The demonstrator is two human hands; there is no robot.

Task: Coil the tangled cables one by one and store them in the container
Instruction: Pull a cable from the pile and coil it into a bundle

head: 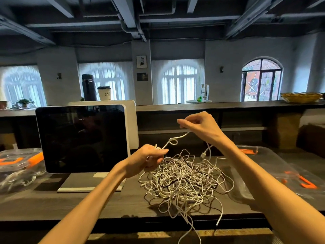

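Pinching a white cable [174, 140] with both hands, I am holding it mid-frame: left hand [147, 159] low, right hand [198, 125] higher, above the tangled pile [186, 180].

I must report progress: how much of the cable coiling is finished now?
Some cables already lie in the left container. In hand: the left hand grips a small coil, the right hand holds the white cable stretched between. Left: the large tangled pile.
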